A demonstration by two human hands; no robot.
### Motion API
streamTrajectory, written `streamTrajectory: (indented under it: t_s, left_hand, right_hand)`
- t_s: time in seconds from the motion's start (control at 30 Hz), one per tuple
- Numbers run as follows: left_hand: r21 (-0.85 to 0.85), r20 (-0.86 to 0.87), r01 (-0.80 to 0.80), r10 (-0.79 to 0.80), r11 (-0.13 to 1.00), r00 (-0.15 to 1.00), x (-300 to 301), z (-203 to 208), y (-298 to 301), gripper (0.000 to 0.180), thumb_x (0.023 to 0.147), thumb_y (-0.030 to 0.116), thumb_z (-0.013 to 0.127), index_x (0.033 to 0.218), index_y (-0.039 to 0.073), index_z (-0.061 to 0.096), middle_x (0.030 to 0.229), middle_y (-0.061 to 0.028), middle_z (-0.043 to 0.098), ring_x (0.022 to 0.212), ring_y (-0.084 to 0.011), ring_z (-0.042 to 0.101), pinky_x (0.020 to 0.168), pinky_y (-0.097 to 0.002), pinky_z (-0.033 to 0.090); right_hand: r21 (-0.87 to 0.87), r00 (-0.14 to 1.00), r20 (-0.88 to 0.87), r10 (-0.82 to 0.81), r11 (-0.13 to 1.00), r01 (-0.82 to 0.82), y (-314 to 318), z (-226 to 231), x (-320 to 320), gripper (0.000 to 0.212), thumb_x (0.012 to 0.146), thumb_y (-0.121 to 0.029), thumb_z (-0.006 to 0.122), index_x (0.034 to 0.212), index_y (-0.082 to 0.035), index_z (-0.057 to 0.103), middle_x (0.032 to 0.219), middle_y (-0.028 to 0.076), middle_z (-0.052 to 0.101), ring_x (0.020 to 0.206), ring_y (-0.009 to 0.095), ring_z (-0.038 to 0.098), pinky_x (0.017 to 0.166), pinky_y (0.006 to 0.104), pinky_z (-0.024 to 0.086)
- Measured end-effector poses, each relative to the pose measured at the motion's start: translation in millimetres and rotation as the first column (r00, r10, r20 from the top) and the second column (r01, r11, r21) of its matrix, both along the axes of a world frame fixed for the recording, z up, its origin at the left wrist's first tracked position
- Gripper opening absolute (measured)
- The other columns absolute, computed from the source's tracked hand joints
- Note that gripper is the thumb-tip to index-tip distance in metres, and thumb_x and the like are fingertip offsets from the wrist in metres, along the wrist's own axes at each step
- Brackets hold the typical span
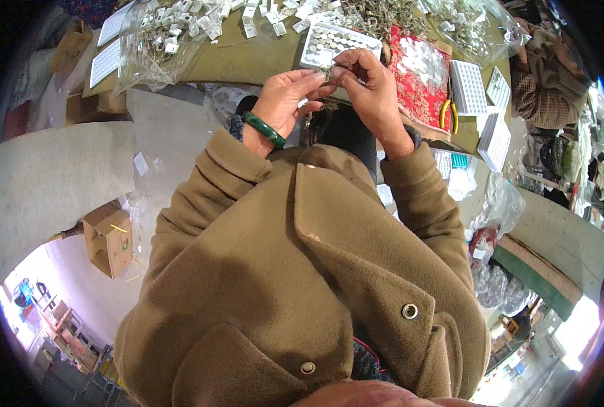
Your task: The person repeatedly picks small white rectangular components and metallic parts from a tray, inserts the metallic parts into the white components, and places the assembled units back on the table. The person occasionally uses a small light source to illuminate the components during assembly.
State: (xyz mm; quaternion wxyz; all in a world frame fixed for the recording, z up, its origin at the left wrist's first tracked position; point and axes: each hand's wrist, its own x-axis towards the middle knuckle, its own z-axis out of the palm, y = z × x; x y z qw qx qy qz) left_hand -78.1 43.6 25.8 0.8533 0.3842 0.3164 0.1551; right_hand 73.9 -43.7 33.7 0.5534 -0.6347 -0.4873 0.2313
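Note:
My left hand (279, 102), with a green bangle at its wrist, and my right hand (368, 85) meet at the table's near edge. Both pinch a small metallic piece with a clear or white part (326, 65) between their fingertips. Its exact kind is too small to make out. Another little white bit (302, 103) shows among the fingers of my left hand. Just beyond my fingers lies a white tray (306, 60) with rows of round whitish pieces. Right of it, a red patterned cloth (420, 91) bears a pile of flat, clear-white pieces (420, 55).
Loose white tags (200, 24) and metallic pieces (383, 17) cover the table's far side. Yellow-handled pliers (449, 115) lie at the cloth's right edge, near stacked white trays (469, 88). A cardboard box (107, 239) stands on the floor at left. Another person's checked sleeve (546, 95) appears at right.

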Motion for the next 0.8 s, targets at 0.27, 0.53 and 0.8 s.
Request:
streamTrajectory:
  t_s: [0.27,0.53,0.8]
  left_hand:
    - [-0.001,0.031,-0.009,0.009,1.0,0.999,-5,-7,-12,0.022,0.093,0.024,0.063,0.109,0.009,0.066,0.098,0.0017,0.069,0.089,-0.0066,0.064,0.064,-0.0188,0.043]
    - [0.091,0.08,-0.173,0.166,0.981,0.983,6,-15,-21,0.022,0.09,0.016,0.066,0.103,-0.001,0.068,0.086,-0.0013,0.067,0.073,-0.0075,0.061,0.063,-0.0213,0.05]
    - [0.229,0.111,-0.141,0.118,0.963,0.987,-2,-1,-16,0.025,0.092,0.019,0.064,0.111,0.003,0.067,0.093,-0.0012,0.069,0.081,-0.0076,0.064,0.06,-0.0203,0.049]
  right_hand:
    - [0.171,0.815,0.568,-0.109,0.985,0.013,-6,0,-8,0.013,0.08,-0.001,0.063,0.093,-0.002,0.062,0.085,0.012,0.063,0.076,0.028,0.063,0.067,0.0352,0.051]
    - [0.163,0.804,0.595,-0.02,0.982,-0.097,-6,7,-9,0.008,0.078,-0.001,0.054,0.081,-0.008,0.056,0.075,0.01,0.057,0.073,0.032,0.057,0.065,0.0405,0.047]
    - [-0.162,0.976,-0.217,-0.003,0.986,-0.033,4,15,-3,0.023,0.085,-0.007,0.068,0.103,-0.001,0.053,0.084,0.004,0.058,0.08,0.011,0.056,0.072,0.0278,0.046]
